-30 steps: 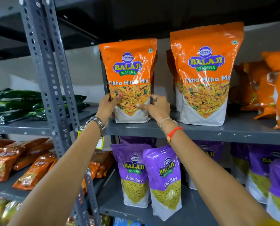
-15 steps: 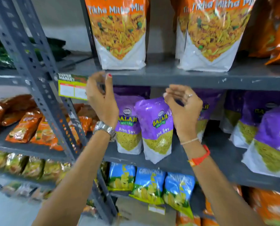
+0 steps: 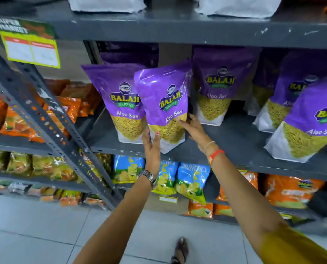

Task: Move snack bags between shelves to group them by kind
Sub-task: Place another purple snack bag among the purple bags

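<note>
Left hand (image 3: 152,143) and right hand (image 3: 194,126) press purple bag (image 3: 163,103) between open palms, low down. Lift straight off shelf (image 3: 235,141); avoid toppling neighbouring bag (image 3: 120,103).

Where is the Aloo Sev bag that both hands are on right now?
In the head view, the tilted Aloo Sev bag stands at the front edge of the middle shelf, overlapping another purple bag on its left, with the left hand and right hand at its lower sides.
</note>
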